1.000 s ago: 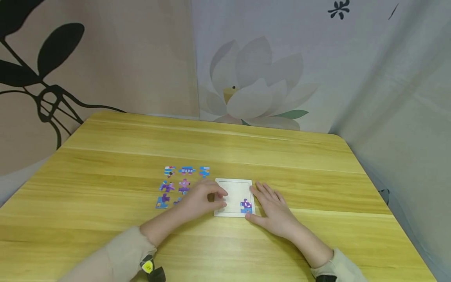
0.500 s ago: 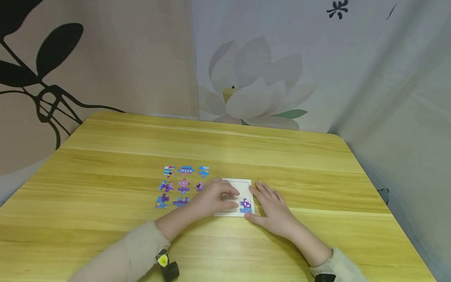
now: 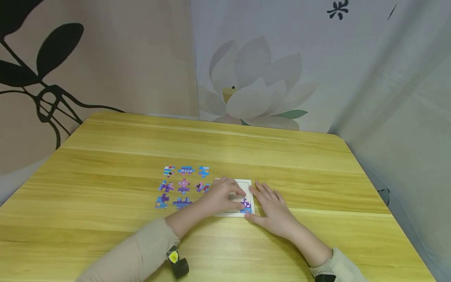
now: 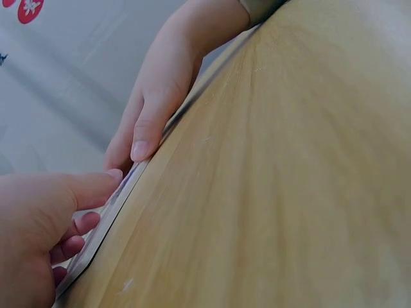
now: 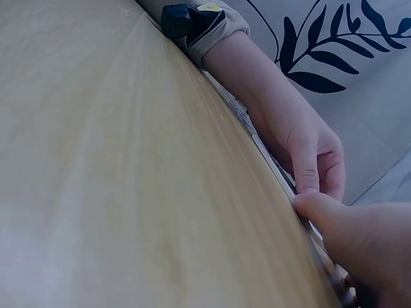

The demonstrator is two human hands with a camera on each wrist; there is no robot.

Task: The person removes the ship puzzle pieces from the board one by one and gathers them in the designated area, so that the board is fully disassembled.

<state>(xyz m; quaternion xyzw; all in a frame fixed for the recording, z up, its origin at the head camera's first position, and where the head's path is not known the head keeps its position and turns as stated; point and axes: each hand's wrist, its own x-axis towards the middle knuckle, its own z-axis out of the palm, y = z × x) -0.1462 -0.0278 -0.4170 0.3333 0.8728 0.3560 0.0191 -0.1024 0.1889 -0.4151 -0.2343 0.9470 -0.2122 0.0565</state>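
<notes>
A shallow white puzzle tray lies on the wooden table, with one blue-and-purple jigsaw piece in its near right corner. My left hand reaches over the tray from the left, hiding much of it. Its thumb and index finger are apart, the thumb tip overlapping that piece in the head view. My right hand lies along the tray's right side, fingers extended, fingertips and thumb at the rim. The left wrist view shows the left thumb close to the right hand's thumb, low over the tray edge.
Left of the tray, several loose jigsaw pieces lie in rows, among them a blue-and-purple piece and a pink-and-purple piece. My left forearm passes just in front of them. Printed curtains hang behind the table.
My left hand has moved right across the tray to the jigsaw piece in the corner, uncovering loose pieces on its left. My right hand has stayed at the tray's right edge.
</notes>
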